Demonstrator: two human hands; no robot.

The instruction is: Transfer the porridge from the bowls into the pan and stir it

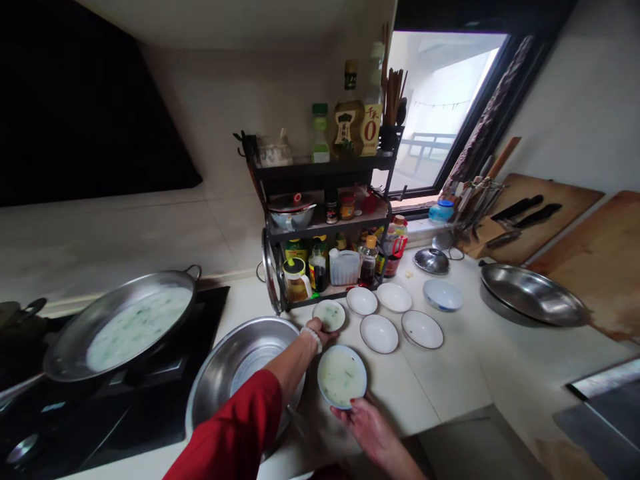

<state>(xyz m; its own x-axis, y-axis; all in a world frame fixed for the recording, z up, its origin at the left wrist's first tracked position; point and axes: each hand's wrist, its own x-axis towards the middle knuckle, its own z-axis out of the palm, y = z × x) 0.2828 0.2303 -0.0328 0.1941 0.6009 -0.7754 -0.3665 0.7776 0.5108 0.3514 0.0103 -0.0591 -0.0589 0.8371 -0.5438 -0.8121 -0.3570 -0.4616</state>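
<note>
My left hand [317,329], below a red sleeve and a beaded bracelet, grips the near side of a small bowl [330,315] of pale soup with green bits. Its fingers are partly hidden behind the wrist. Nearer to me, my right hand [364,421] holds the lower rim of a larger bowl [343,375], filled with similar soup. Several white bowls [379,333] with dark rims stand right of the small bowl, with nothing in them. Under my left forearm sits a wide steel basin [215,373], part of it hidden by the arm.
A wok [120,327] of the same soup rests on the black stove [125,420] at left. Behind the bowls stands a black spice rack [325,227] with bottles and jars. Farther right are a blue-white bowl [443,295], a steel pan [535,293] and a knife block [487,233].
</note>
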